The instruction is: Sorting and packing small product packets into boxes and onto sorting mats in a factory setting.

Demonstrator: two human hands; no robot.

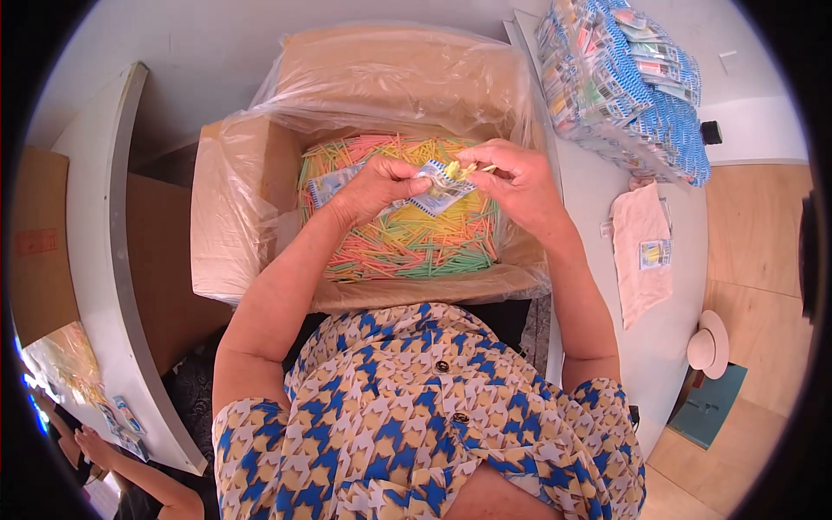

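Note:
Above a plastic-lined cardboard box (238, 191), my left hand (377, 189) is closed, pinching a small clear packet with a blue-and-white striped edge (440, 195) between thumb and fingers. My right hand (520, 178) is closed at the packet's upper right end, its fingertips on a few short yellow sticks (454, 170). Some of these sticks stick out of the packet's end; how deep they sit inside is hard to see. Below both hands lies a thick layer of loose pink, yellow, orange and green sticks (407, 247). Another packet (325, 185) rests on them, partly behind my left hand.
To the right, a white table (598, 260) bears a large clear bag of filled packets (607, 87) and a pink cloth (637, 286) with one packet (655, 254) on it. A round beige object (709, 345) is farther right. At lower left, another person's hands (97, 449) are near several packets.

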